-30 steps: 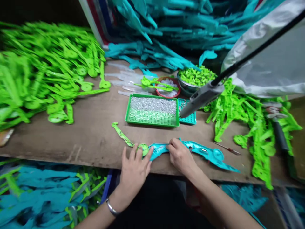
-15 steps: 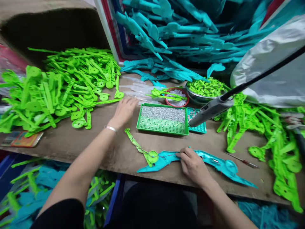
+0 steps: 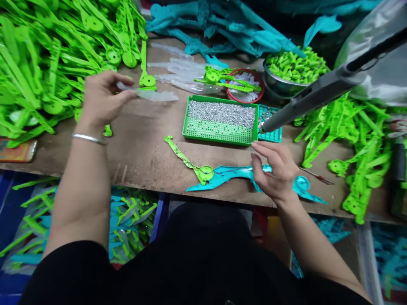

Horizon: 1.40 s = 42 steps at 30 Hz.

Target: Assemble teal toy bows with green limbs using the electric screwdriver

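Observation:
My left hand (image 3: 106,97) pinches a thin translucent plastic blade (image 3: 157,95) by one end, held above the bench beside the green pile. My right hand (image 3: 275,169) hovers over the long blue plastic half-shell (image 3: 230,171) with thumb and fingers apart, hiding part of its middle. A jointed lime-green plastic arm (image 3: 181,156) with a round disc end lies against the shell's left part, and a thin dark wire or cord runs from it into the shell. Behind them stands a green tray (image 3: 222,140) of small silver metal parts, apparently screws or pins.
More translucent blades (image 3: 187,72) lie behind the tray, near a red basket (image 3: 259,95) and a metal bowl (image 3: 280,80) of green pieces. A grey power tool (image 3: 302,99) hangs at right. Green parts (image 3: 47,63) heap at left, others (image 3: 359,152) at right; a screwdriver (image 3: 321,178) lies near.
My left hand has moved left and now holds a translucent blade. My right hand has let go of the blue shell and lifted, its fingers opening. The view has tilted downward.

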### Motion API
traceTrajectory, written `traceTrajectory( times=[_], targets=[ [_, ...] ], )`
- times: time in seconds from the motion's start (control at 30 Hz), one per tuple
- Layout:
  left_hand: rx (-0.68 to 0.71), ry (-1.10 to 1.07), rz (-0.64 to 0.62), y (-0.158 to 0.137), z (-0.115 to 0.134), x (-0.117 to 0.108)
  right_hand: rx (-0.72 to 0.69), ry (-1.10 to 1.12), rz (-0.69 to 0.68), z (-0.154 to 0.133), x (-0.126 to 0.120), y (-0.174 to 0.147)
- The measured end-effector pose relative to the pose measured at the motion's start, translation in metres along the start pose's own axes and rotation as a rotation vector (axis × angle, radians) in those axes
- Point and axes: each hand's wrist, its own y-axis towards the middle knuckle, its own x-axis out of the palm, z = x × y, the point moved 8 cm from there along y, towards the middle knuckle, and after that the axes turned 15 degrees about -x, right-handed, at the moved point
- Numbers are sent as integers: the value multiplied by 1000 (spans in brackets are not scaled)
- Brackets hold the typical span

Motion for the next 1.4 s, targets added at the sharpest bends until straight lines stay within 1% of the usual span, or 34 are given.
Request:
traceTrajectory(
  times=[0.03, 0.1, 0.13, 0.2, 0.23, 0.3, 0.33, 0.4, 0.43, 0.47, 0.5, 0.57, 0.6, 0.63, 0.7, 0.8, 0.87, 0.97, 1.03, 1.07, 1.23, 1.4],
  targets=[
    [-8, -116, 43, -18, 3, -19, 11, 34, 23, -3, 2, 7],
    [-5, -282, 90, -58, 10, -45, 16, 136, 29, -16, 11, 22],
    [-17, -343, 83, -79, 12, -50, 6, 208, -2, -26, 19, 28],
    [-84, -498, 24, -118, 11, -48, -21, 385, -125, -52, 38, 36],
    [-136, -591, -26, -135, 8, -40, -30, 477, -194, -66, 48, 36],
    [-332, -747, -131, -164, -8, -13, -23, 618, -279, -94, 64, 28],
    [-409, -825, -133, -177, -17, 0, -5, 655, -286, -105, 70, 21],
    [-557, -946, -110, -200, -34, 28, 44, 672, -258, -119, 78, 7],
    [-597, -983, -87, -210, -39, 41, 71, 661, -239, -123, 81, 0],
    [-627, -993, -92, -219, -41, 54, 95, 646, -222, -125, 84, -6],
    [-646, -985, -137, -227, -39, 68, 114, 630, -211, -125, 86, -10],
    [-664, -975, -284, -241, -29, 96, 141, 604, -198, -121, 88, -13],
    [-667, -979, -350, -246, -23, 106, 147, 605, -200, -118, 89, -12],
    [-667, -988, -390, -248, -18, 112, 154, 615, -206, -114, 89, -11],
    [-661, -993, -414, -245, -13, 118, 173, 660, -238, -105, 90, -6],
    [-664, -959, -441, -233, -12, 120, 221, 741, -318, -92, 90, 0],
    [-683, -933, -423, -225, -16, 119, 243, 764, -361, -82, 90, 3],
    [-690, -880, -352, -218, -23, 116, 298, 677, -334, -59, 86, 5],
    [-693, -847, -360, -219, -25, 121, 321, 584, -313, -45, 88, 3],
    [-698, -835, -374, -220, -26, 124, 326, 558, -325, -41, 91, 1],
    [-705, -826, -382, -224, -29, 133, 342, 569, -474, -41, 116, -13],
    [-718, -830, -388, -223, -32, 135, 336, 543, -553, -45, 122, -19]
  ],
)
